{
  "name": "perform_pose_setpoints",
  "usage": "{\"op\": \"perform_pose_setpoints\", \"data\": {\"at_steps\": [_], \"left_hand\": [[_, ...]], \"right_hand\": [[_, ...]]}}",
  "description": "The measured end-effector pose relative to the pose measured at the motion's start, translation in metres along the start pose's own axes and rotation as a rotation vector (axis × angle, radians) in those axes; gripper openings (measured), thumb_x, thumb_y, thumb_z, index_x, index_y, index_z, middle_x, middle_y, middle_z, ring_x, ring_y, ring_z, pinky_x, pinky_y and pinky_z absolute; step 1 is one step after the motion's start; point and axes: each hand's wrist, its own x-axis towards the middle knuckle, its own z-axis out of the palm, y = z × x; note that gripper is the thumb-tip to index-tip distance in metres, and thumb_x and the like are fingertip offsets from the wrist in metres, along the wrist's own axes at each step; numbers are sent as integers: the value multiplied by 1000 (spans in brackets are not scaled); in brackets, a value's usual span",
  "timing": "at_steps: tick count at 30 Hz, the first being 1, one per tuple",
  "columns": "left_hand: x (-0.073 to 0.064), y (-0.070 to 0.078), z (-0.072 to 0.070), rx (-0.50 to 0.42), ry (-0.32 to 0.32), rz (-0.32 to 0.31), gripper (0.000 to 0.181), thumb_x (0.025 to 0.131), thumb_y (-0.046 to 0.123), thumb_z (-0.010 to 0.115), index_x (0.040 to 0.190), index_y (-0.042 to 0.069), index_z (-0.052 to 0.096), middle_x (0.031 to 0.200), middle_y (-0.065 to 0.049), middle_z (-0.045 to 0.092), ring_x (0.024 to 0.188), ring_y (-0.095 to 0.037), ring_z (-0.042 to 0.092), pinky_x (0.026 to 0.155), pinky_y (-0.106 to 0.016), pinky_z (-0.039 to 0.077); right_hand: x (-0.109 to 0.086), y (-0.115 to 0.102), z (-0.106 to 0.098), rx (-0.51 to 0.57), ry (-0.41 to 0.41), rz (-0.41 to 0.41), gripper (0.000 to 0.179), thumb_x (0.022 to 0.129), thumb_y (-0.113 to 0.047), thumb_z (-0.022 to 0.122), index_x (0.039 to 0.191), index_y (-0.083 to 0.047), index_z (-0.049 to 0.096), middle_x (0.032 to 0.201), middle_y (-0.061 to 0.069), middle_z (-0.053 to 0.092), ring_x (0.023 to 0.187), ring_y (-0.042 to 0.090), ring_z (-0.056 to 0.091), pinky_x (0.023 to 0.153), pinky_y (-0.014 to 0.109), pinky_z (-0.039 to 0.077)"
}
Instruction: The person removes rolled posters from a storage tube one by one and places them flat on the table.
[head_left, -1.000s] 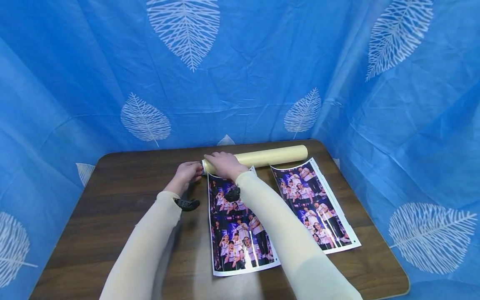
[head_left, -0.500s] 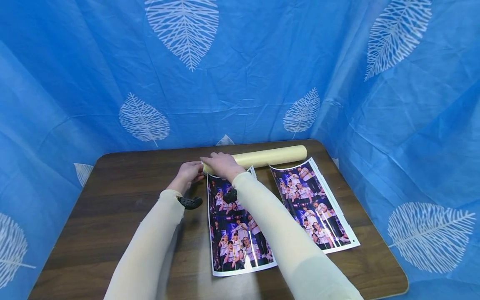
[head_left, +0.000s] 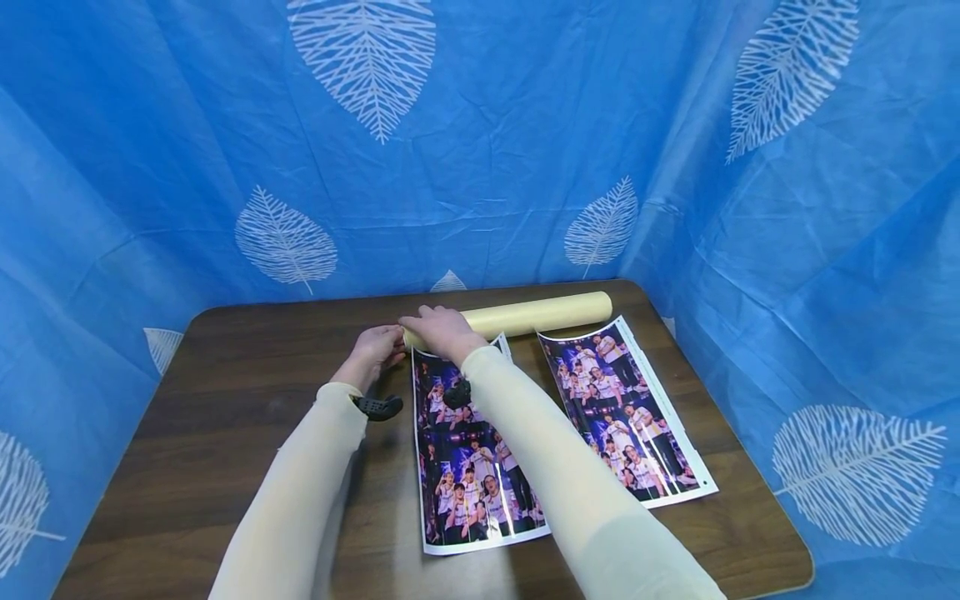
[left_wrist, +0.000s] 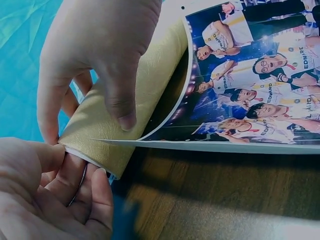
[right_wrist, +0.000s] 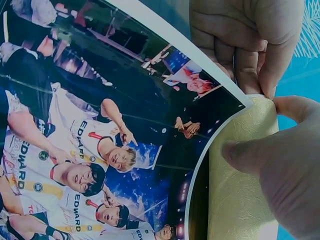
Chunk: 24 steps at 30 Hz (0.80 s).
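Note:
A pale yellow roll (head_left: 540, 316) with a finely wrinkled surface, like wallpaper, lies across the back of the wooden table. My right hand (head_left: 442, 329) holds it near its left end, the thumb on the front and fingers reaching over behind. At that end, my left hand (head_left: 373, 350) pinches the rim; in the left wrist view its fingers (left_wrist: 75, 175) curl at the roll's opening, partly hiding it. Just in front lies a glossy group-photo print (head_left: 480, 492), its far edge curling up against the roll, partly under my right forearm.
A second glossy print (head_left: 645, 417) lies to the right, its far edge also curled up. The dark wooden table (head_left: 247, 433) has rounded corners. Blue curtain (head_left: 480, 167) with white leaf patterns surrounds its back and sides.
A second ago the roll's left end showed between my hands; my left hand has since moved slightly right and covers it. My right hand has shifted slightly left. Roll and prints stay about in place.

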Motion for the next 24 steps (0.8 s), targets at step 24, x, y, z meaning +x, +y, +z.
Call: {"op": "perform_pose_setpoints", "data": {"at_steps": [24], "left_hand": [[-5,-3,-25,-16,75,-27,46,106,25,56,142,-3,52,115,-13,57,88,-14,58,87,-25,56]], "right_hand": [[2,-2,1,-56,27,2,61,100,-15,66,154,-33,45,137,2,57,120,23,57,101,40,49]]}}
